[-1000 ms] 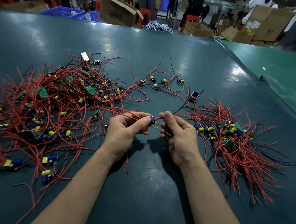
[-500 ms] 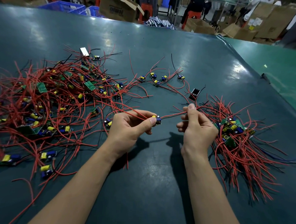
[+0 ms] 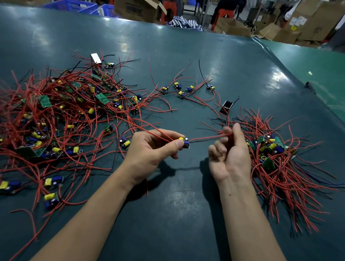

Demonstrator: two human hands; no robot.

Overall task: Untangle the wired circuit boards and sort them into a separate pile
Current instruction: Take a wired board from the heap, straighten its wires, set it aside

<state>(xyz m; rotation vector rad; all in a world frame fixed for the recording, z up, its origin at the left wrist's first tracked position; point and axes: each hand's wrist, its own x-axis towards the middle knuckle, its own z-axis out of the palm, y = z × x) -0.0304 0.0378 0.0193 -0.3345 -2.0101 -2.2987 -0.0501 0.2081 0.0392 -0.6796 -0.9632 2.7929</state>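
A big tangled heap of wired circuit boards [image 3: 53, 115], red wires with yellow and blue parts, covers the left of the dark green table [image 3: 172, 221]. A smaller sorted pile [image 3: 273, 154] lies at the right. My left hand [image 3: 152, 147] pinches one small circuit board [image 3: 184, 142] between thumb and fingers at the table's middle. Its red wire [image 3: 205, 138] stretches right to my right hand [image 3: 229, 154], palm up, whose thumb and fingertips grip the wire's end just beside the sorted pile.
Several loose boards [image 3: 180, 89] lie at mid-table behind my hands, with a black part [image 3: 226, 106] and a white block [image 3: 95, 58]. A lighter green table [image 3: 323, 65] adjoins at the right. Cardboard boxes [image 3: 135, 4], blue crates [image 3: 74, 5] and people stand beyond the far edge.
My right hand has slid rightward along the red wire, away from the board, and turned palm up near the sorted pile. The left hand keeps hold of the board.
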